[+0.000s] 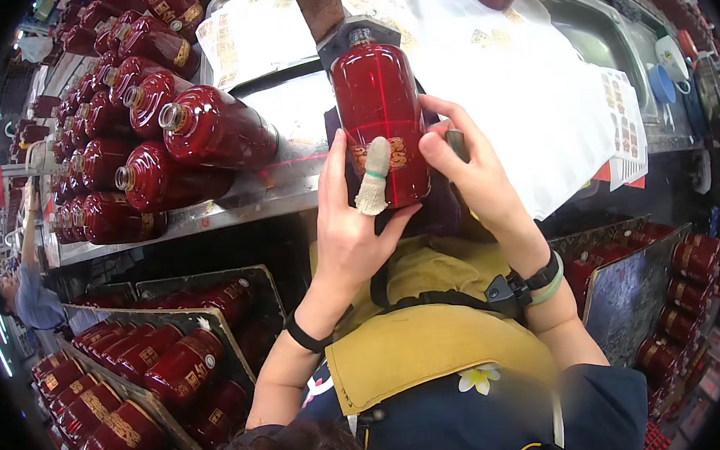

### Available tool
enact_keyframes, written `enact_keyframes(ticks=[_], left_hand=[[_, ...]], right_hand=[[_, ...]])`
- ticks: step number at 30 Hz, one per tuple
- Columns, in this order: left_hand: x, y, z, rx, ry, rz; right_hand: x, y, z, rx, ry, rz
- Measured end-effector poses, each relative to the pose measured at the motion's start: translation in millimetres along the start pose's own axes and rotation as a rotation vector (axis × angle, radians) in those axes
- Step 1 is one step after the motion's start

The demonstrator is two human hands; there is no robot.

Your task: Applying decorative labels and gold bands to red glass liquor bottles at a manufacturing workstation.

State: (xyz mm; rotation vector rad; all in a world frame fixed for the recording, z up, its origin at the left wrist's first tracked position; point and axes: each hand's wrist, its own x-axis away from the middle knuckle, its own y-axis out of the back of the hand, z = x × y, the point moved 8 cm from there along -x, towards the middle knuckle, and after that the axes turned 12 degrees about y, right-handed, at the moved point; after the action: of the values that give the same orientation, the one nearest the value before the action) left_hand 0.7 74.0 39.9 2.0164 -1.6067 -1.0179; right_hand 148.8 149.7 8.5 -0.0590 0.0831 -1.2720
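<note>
A glossy red glass bottle [376,88] lies in front of me, its clear threaded neck pointing away into a dark metal holder [354,38]. Gold ornament marks its near part, and thin bright red light lines cross it. My left hand [352,230] grips the bottle's near left side and base; one finger, in a beige cloth finger cover with a green band, presses on the gold pattern. Curled against the right side is my right hand [478,161], index fingertip and thumb at the glass. A small grey-green piece [456,143] shows by its thumb; I cannot tell what it is.
Many red bottles [217,126] lie stacked on the metal table at left. Crates of decorated bottles [189,365] stand below on both sides. White sheets [501,87] cover the table at right, before a metal sink [590,29]. Another person [35,293] stands far left.
</note>
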Motion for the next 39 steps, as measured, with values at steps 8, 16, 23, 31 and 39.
enact_keyframes(ticks=[8,16,23,31,39], left_hand=[[-3.8,-12.4,-21.4,-0.237,0.068,0.008],[-1.2,-5.5,16.4,0.186,0.200,-0.072],[-13.9,-4.8,38.4,0.225,0.373,-0.025],[-22.3,0.2,29.3,0.294,0.303,-0.050],[-18.6,5.1,22.8,0.155,0.200,-0.044]], right_hand=[[-6.0,28.7,5.0,-0.056,0.052,-0.026],[12.1,-26.7,103.2,0.939,1.205,0.244],[-14.4,-31.0,102.4,0.857,1.006,0.283],[-7.0,-25.5,87.4,0.664,1.037,0.285],[28.5,-24.6,82.0,0.753,1.272,0.465]])
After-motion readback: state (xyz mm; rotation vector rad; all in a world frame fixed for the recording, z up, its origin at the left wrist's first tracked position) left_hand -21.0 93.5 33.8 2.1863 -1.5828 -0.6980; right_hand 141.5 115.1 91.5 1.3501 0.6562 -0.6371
